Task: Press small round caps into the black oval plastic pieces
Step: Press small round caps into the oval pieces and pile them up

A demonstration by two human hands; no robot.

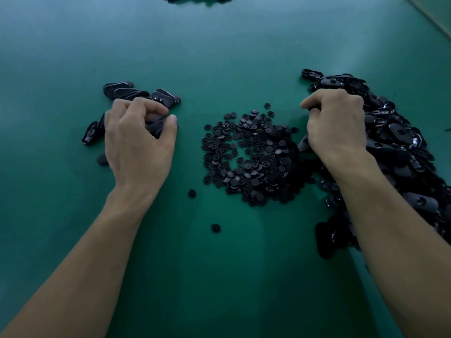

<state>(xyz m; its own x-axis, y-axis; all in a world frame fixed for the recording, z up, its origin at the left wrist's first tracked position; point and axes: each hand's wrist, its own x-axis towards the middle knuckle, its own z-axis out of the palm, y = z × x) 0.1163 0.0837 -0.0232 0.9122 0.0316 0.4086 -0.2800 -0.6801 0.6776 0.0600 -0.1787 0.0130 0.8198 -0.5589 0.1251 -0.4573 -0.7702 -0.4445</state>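
A green table [219, 57] fills the frame. Down its right side runs the largest mass, a heap of black oval pieces [395, 147]: glossy, elongated shells with rounded ends, several showing a small round hole in the flat face. In the centre lies a pile of small round caps [251, 157], matte black discs, some turned to show a ringed underside. The right hand [336, 125] rests on the heap's left edge with its fingers curled downward; whether they grip a piece cannot be told. The left hand [139, 140], centre left, curls its fingers and thumb round a held oval piece [156, 126]. Just above it sits a small group of ovals [136, 92]. Two stray caps [192, 193] lie below the pile.
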